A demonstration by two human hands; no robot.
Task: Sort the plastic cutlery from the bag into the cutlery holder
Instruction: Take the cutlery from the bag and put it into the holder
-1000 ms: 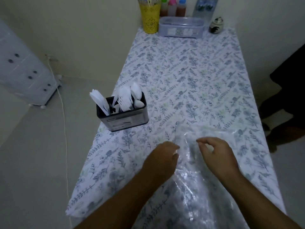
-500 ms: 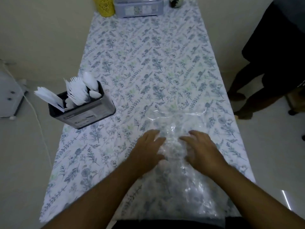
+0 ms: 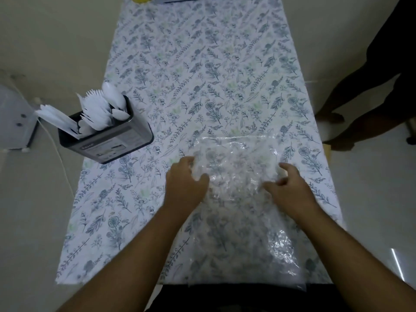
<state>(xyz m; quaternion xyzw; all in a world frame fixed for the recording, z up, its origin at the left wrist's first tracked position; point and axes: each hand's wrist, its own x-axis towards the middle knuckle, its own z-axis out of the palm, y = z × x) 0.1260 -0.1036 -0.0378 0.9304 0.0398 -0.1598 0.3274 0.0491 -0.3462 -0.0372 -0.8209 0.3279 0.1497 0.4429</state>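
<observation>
1. Clear plastic bag (image 3: 234,221) lies flat and crinkled on the table (image 3: 202,64), which carries a leaf-print cloth. The bag runs from the near table edge out toward the middle. No cutlery can be made out inside it.
2. Left hand (image 3: 184,183) sits on the left side of the bag, at its far half. Fingers are curled, fingertips gathering the film; thumb lies on top of the plastic. It grips the bag.
3. Right hand (image 3: 290,188) sits on the right side of the bag, level with the left hand. Fingers are bent, thumb and forefinger closing on a fold of film. It pinches the bag.
4. The two hands are apart, with a bunched stretch of bag between them.
5. Cutlery holder (image 3: 105,140) stands left of the bag and beyond the left hand, at the table's left edge, well apart from both hands. It is a dark rectangular tin.
6. White plastic cutlery (image 3: 94,111) stands in the holder: knives leaning out left, forks in the middle, spoons at right.
7. A person's legs (image 3: 360,97) stand right of the table, beyond the bag.
</observation>
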